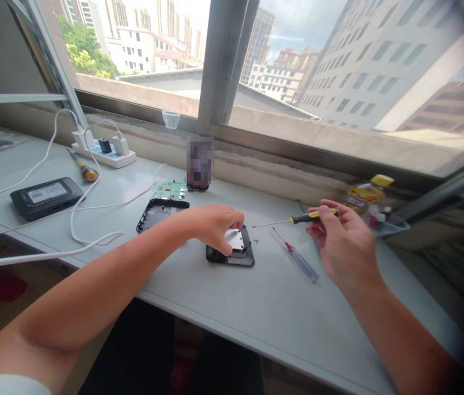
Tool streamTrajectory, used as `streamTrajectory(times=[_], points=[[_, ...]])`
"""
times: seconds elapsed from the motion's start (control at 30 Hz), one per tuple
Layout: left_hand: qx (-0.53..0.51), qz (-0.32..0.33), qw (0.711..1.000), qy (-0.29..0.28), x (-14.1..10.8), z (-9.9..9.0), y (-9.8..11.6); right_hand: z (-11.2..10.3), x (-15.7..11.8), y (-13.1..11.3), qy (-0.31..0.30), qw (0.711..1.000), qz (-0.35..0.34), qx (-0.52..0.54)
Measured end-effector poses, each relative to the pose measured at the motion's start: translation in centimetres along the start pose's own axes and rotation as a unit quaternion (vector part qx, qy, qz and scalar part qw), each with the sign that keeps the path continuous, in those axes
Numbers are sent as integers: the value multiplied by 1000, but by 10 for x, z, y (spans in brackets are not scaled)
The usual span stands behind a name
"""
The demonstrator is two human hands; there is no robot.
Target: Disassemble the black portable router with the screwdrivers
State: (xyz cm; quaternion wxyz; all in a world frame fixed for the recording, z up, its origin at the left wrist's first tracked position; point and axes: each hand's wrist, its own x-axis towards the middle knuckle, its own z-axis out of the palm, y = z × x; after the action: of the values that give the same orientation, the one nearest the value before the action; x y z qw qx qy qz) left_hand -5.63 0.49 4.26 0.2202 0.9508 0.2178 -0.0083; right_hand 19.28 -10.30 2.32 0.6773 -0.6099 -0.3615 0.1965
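My right hand (pixel 345 241) is closed around the black and yellow handle of a screwdriver (pixel 304 217), its thin shaft pointing left. Reaching across from the left, my left hand (pixel 219 227) curls its thumb and fingers over a pale metal plate (pixel 235 240), which lies in a black plastic cover (pixel 240 260). Part of the plate is hidden under the hand. Some tiny screws (pixel 255 241) lie just right of the cover. A second screwdriver with a clear handle (pixel 300 260) rests on the table between the cover and my right hand.
Behind my left forearm are an open black case (pixel 164 206) and a green circuit board (pixel 168 190). A closed black device (pixel 46 197), another screwdriver (pixel 88 172), white cables and a power strip (pixel 111 156) are left. A phone (pixel 199 164) leans by the window; a yellow-capped bottle (pixel 366 193) lies right.
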Motion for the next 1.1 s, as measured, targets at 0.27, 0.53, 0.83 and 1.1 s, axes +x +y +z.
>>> streamTrajectory(times=[0.27, 0.53, 0.83, 1.1], points=[[-1, 1, 1000, -3, 1, 0, -1, 3, -3, -2, 0, 1000, -1, 17], [-1, 2, 1000, -6, 0, 1, -2, 1, -3, 3, -22, 999, -15, 23], [0, 10, 1000, -3, 3, 4, -7, 2, -1, 6, -26, 998, -18, 51], [3, 9, 1000, -4, 2, 2, -4, 1, -2, 7, -45, 997, -6, 58]])
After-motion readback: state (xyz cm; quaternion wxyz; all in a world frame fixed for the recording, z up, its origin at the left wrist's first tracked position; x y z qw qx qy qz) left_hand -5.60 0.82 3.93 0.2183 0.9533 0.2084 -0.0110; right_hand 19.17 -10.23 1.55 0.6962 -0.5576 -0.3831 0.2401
